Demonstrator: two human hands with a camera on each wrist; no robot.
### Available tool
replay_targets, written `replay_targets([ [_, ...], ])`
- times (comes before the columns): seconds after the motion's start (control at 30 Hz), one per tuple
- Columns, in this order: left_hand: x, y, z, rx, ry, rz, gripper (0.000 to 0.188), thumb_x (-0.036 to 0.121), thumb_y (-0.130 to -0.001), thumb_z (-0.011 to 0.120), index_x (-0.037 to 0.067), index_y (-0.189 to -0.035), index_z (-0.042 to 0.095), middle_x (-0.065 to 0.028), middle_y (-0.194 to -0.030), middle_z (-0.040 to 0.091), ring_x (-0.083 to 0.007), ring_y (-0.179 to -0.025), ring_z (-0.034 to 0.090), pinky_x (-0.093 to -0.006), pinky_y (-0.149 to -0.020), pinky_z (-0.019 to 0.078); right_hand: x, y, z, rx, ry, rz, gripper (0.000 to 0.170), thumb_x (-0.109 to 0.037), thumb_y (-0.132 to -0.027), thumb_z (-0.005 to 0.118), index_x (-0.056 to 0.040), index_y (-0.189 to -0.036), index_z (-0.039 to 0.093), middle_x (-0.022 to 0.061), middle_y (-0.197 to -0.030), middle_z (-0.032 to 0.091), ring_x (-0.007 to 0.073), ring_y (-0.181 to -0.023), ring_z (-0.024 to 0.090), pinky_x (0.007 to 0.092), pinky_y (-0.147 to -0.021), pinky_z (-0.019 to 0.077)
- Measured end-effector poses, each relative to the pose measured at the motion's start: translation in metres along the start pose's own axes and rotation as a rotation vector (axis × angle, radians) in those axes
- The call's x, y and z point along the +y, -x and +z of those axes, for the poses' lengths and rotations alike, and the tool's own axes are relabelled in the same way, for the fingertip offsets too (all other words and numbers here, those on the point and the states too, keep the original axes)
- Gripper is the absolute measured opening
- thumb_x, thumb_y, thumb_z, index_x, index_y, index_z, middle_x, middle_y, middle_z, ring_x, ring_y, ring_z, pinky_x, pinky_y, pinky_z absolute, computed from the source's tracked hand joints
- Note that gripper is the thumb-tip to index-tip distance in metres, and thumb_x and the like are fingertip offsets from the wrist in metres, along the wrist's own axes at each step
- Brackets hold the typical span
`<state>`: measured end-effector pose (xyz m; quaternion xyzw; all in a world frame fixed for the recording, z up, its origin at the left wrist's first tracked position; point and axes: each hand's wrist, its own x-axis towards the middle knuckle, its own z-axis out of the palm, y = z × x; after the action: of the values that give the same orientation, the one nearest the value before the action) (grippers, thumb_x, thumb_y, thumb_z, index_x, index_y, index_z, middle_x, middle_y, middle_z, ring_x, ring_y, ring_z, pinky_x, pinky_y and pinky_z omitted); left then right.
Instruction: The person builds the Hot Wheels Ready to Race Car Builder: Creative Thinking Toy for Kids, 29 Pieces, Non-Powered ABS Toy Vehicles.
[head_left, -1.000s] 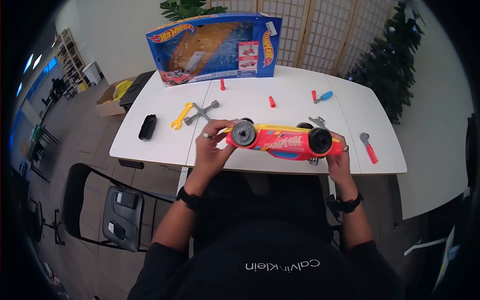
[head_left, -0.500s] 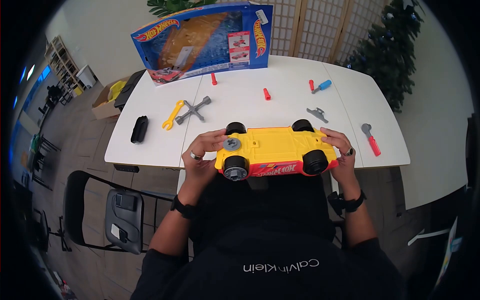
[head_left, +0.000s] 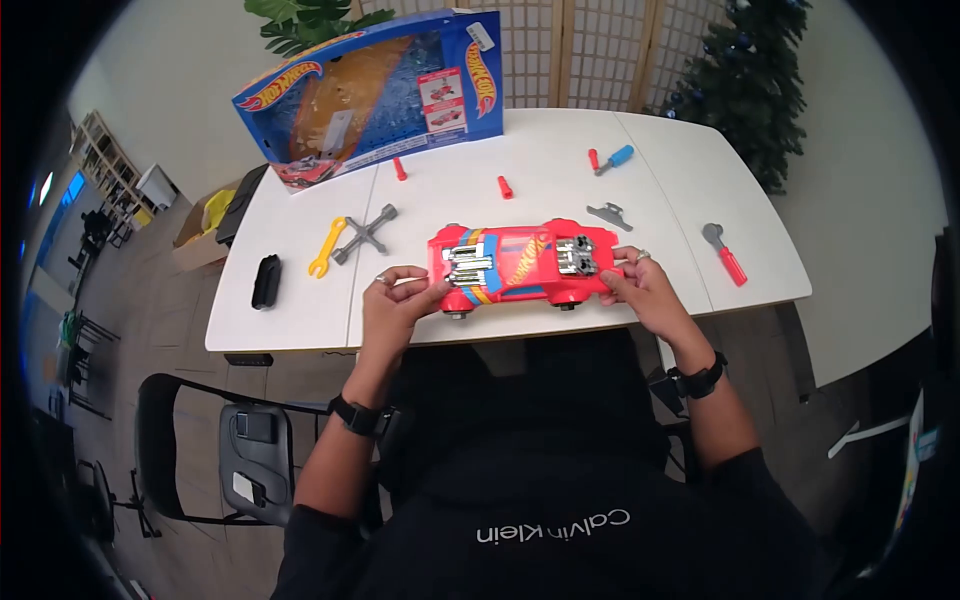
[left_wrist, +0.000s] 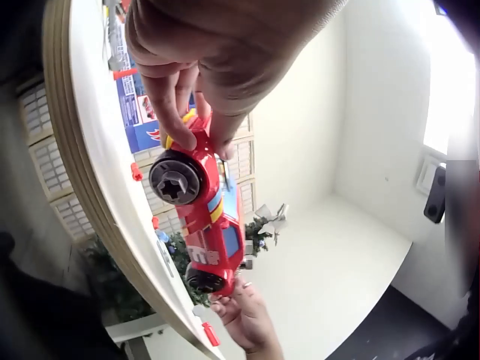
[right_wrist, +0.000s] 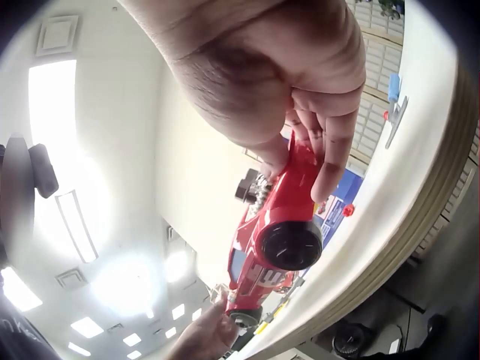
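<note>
A red toy car (head_left: pixel 522 264) with silver engine parts, blue and yellow stripes and black wheels is held level above the front part of the table, its top facing up. My left hand (head_left: pixel 395 305) pinches one end between thumb and fingers, beside a wheel (left_wrist: pixel 177 178) with a grey star-shaped hub. At the other end, my right hand (head_left: pixel 645 292) grips the car, thumb on top and fingers against the far side. The car's yellow underside mostly faces down, hidden. Just beyond the car lies a grey spoiler-like piece (head_left: pixel 608 215).
On the white table (head_left: pixel 460 165) lie a yellow wrench (head_left: pixel 328 247), a grey cross wrench (head_left: pixel 364 236), a black trough-shaped part (head_left: pixel 266 282), small red pieces (head_left: pixel 505 187), a blue-handled tool (head_left: pixel 614 160) and a red-handled tool (head_left: pixel 725 255). An open-fronted toy box (head_left: pixel 375 95) stands behind.
Both hands have rolled the car: first its side showed, then its yellow underside, now its red top. The hands keep hold of both ends. The head view has shifted slightly.
</note>
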<state>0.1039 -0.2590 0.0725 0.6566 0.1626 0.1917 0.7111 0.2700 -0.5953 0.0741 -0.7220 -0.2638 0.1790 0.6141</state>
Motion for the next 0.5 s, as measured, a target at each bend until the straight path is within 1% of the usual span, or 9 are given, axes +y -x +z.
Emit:
replay_targets([
  [0.03, 0.002, -0.001, 0.0, 0.005, 0.036, -0.024, 0.042, 0.007, -0.089, 0.085, -0.007, -0.119, 0.059, -0.0168, -0.099, 0.077, -0.0171, -0.087, 0.077, -0.0255, -0.076, 0.0632, 0.001, -0.002, 0.004, 0.013, -0.02, 0.045, 0.039, -0.014, -0.106, 0.066, 0.007, -0.134, 0.049, 0.0131, -0.105, 0.072, 0.0139, -0.089, 0.073, 0.0246, -0.077, 0.0603],
  [0.07, 0.001, -0.003, 0.0, -0.011, 0.002, -0.021, 0.044, 0.008, -0.091, 0.084, -0.007, -0.123, 0.06, -0.0178, -0.102, 0.078, -0.0153, -0.086, 0.076, -0.0238, -0.075, 0.0622, 0.005, -0.005, 0.003, -0.014, -0.049, 0.023, 0.041, -0.015, -0.106, 0.065, 0.0086, -0.135, 0.048, 0.0139, -0.106, 0.072, 0.0143, -0.088, 0.074, 0.0253, -0.077, 0.0614],
  [0.1, 0.002, -0.005, -0.003, -0.008, -0.005, -0.01, 0.044, 0.008, -0.091, 0.084, -0.007, -0.123, 0.06, -0.0178, -0.102, 0.078, -0.0153, -0.086, 0.076, -0.0238, -0.075, 0.0622, 0.007, -0.008, 0.005, -0.015, -0.055, 0.011, 0.041, -0.015, -0.106, 0.065, 0.0086, -0.135, 0.048, 0.0139, -0.106, 0.072, 0.0143, -0.088, 0.074, 0.0253, -0.077, 0.0614],
  [0.17, 0.003, -0.011, 0.001, -0.035, -0.026, -0.109, 0.047, 0.01, -0.091, 0.084, -0.007, -0.128, 0.059, -0.0167, -0.103, 0.078, -0.0132, -0.085, 0.076, -0.0225, -0.075, 0.0613, 0.01, -0.01, 0.003, 0.048, -0.092, 0.056, 0.044, -0.017, -0.106, 0.065, 0.0085, -0.138, 0.047, 0.0138, -0.106, 0.072, 0.0142, -0.087, 0.074, 0.0257, -0.075, 0.0619],
  [0.23, 0.001, -0.015, 0.001, -0.056, -0.045, -0.106, 0.048, 0.013, -0.093, 0.083, -0.008, -0.129, 0.06, -0.0156, -0.104, 0.079, -0.0113, -0.086, 0.075, -0.0216, -0.075, 0.0607, 0.01, -0.011, 0.002, 0.095, -0.1, 0.036, 0.043, -0.018, -0.107, 0.065, 0.0097, -0.135, 0.05, 0.0137, -0.105, 0.072, 0.0146, -0.084, 0.074, 0.0261, -0.073, 0.0621],
  [0.3, 0.001, -0.018, 0.001, -0.068, -0.054, -0.163, 0.046, 0.015, -0.094, 0.083, -0.008, -0.127, 0.062, -0.0137, -0.104, 0.079, -0.0104, -0.086, 0.075, -0.0217, -0.074, 0.0606, 0.007, -0.013, -0.001, 0.073, -0.087, 0.061, 0.042, -0.02, -0.107, 0.066, 0.0114, -0.132, 0.053, 0.014, -0.102, 0.072, 0.0148, -0.082, 0.074, 0.0265, -0.072, 0.0624],
  [0.33, 0.0, -0.019, 0.002, -0.067, -0.074, -0.157, 0.043, 0.017, -0.095, 0.082, -0.007, -0.125, 0.065, -0.0114, -0.102, 0.079, -0.0098, -0.086, 0.074, -0.0224, -0.074, 0.0609, 0.007, -0.014, 0.0, 0.096, -0.064, 0.059, 0.043, -0.023, -0.106, 0.068, 0.0123, -0.129, 0.056, 0.0134, -0.1, 0.072, 0.0139, -0.08, 0.073, 0.0262, -0.072, 0.0621],
  [0.43, 0.002, -0.02, 0.006, -0.037, -0.088, -0.151, 0.035, 0.022, -0.097, 0.08, -0.005, -0.118, 0.071, -0.0064, -0.095, 0.076, -0.0074, -0.081, 0.07, -0.0235, -0.074, 0.0601, 0.007, -0.012, 0.005, 0.161, -0.065, 0.042, 0.047, -0.024, -0.104, 0.07, 0.0126, -0.129, 0.055, 0.0124, -0.099, 0.072, 0.012, -0.08, 0.073, 0.025, -0.07, 0.061],
  [0.5, -0.006, -0.028, 0.002, -0.021, -0.093, -0.157, 0.034, 0.03, -0.1, 0.077, -0.002, -0.112, 0.075, -0.0025, -0.09, 0.073, -0.0056, -0.077, 0.065, -0.0248, -0.073, 0.0581, 0.01, -0.011, 0.005, 0.163, -0.041, 0.047, 0.049, -0.025, -0.104, 0.072, 0.0133, -0.129, 0.055, 0.0113, -0.098, 0.072, 0.0103, -0.08, 0.072, 0.0243, -0.068, 0.0595],
])
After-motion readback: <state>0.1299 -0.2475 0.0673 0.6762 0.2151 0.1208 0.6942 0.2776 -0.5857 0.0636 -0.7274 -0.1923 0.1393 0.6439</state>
